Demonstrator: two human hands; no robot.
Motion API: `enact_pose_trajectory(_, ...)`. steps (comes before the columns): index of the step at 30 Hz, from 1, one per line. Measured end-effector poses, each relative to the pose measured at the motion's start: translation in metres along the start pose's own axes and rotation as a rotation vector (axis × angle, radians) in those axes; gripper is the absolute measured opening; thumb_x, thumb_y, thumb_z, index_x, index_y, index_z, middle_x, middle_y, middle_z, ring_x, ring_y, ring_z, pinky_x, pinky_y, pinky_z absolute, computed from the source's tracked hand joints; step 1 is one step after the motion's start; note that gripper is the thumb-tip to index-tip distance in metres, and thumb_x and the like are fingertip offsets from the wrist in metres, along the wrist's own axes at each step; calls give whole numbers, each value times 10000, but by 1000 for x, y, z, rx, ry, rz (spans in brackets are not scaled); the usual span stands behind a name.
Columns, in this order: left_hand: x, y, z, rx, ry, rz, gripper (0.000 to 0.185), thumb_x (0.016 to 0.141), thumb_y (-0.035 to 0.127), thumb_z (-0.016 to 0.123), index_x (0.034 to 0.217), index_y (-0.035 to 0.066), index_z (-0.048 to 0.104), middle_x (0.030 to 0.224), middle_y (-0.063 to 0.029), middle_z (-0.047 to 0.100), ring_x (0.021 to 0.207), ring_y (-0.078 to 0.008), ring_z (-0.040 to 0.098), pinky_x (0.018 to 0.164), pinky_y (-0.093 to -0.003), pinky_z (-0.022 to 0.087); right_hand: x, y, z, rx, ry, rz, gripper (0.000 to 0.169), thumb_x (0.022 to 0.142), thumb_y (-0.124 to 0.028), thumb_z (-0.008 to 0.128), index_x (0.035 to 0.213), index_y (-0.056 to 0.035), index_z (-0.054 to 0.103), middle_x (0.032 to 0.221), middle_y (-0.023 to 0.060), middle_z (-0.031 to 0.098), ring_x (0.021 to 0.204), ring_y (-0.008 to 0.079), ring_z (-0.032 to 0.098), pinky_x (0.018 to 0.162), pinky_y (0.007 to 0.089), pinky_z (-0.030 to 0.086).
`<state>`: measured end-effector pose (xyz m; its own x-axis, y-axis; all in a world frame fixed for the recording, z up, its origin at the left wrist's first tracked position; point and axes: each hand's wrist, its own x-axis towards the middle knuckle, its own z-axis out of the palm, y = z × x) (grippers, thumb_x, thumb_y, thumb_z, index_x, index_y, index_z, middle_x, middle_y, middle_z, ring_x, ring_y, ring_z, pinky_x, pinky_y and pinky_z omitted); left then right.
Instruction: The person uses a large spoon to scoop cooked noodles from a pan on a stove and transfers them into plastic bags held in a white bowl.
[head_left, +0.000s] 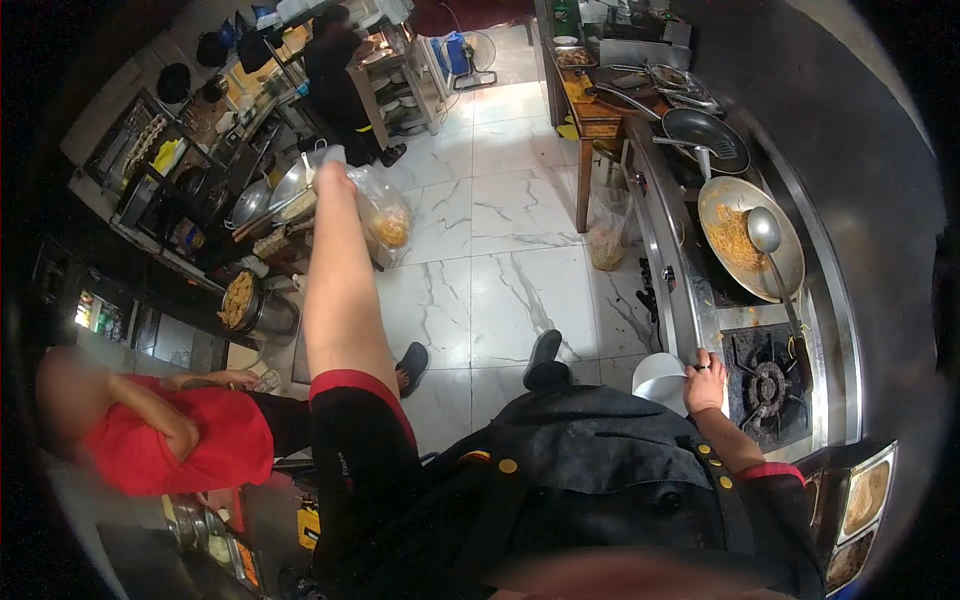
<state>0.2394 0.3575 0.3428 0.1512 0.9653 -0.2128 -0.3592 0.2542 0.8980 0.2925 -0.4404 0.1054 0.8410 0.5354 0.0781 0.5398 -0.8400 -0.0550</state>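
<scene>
My left hand (334, 180) stretches out ahead and to the left, closed at the top of a clear plastic bag (381, 206) with yellow noodle-like food at its bottom. Its fingers are partly hidden and blurred. Beside that hand are a metal bowl (289, 182) and long utensils. Down at the stove's front edge, my right hand (706, 384) grips the rim of a white bowl (658, 377); some fingers rest on the metal edge. A wok (786, 270) on the stove contains noodles (729, 238) and a ladle (763, 229).
An unlit gas burner (766, 382) lies near my right hand. Frying pans (709, 139) sit farther along the stove. One person in red (187, 435) stands at left; another in black (330, 82) is farther off. A pot of fried food (241, 300) stands left. Another bag (606, 240) is beside the stove.
</scene>
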Motion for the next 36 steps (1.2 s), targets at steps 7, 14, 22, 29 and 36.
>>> enact_pose_trajectory(7, -30, -178, -81, 263, 14, -76, 192, 786, 59, 564, 975, 43, 597, 918, -89, 591, 795, -224, 565, 663, -391, 483, 9, -9, -7, 20, 3, -23, 174, 781, -190, 576, 865, -78, 680, 1310, 80, 421, 1242, 323, 358, 1044, 443, 299)
enact_pose_trajectory(14, -151, -395, -223, 1920, -555, -39, 213, 818, 206, 567, 984, 112, 661, 1011, -80, 630, 924, -265, 591, 743, -425, 500, 1, -3, -5, -10, -5, 9, 167, 763, -169, 591, 866, -86, 692, 1312, 77, 404, 1246, 324, 346, 1046, 454, 296)
enact_pose_trajectory(22, -256, -473, -372, 2358, -1002, -314, 274, 850, 350, 572, 998, 175, 722, 1109, -74, 666, 1056, -305, 616, 825, -454, 517, 2, -2, -2, -19, -19, 2, 167, 767, -189, 617, 869, -85, 699, 1324, 84, 422, 1243, 344, 360, 1012, 461, 321)
enact_pose_trajectory(29, -283, -451, -442, 2115, -589, -477, 285, 840, 321, 590, 1021, 138, 713, 1143, -97, 651, 1070, -303, 613, 848, -423, 507, 5, 2, 5, -38, -11, 5, 162, 741, -167, 643, 870, -89, 702, 1310, 71, 418, 1242, 335, 360, 1006, 462, 323)
enact_pose_trajectory(36, -282, -465, -482, 2053, -503, -482, 303, 830, 293, 608, 1044, 102, 703, 1177, -120, 636, 1085, -301, 610, 871, -392, 497, 6, -8, -12, -52, -11, -29, 176, 745, -158, 589, 864, -68, 683, 1277, 83, 428, 1223, 330, 373, 1010, 465, 325)
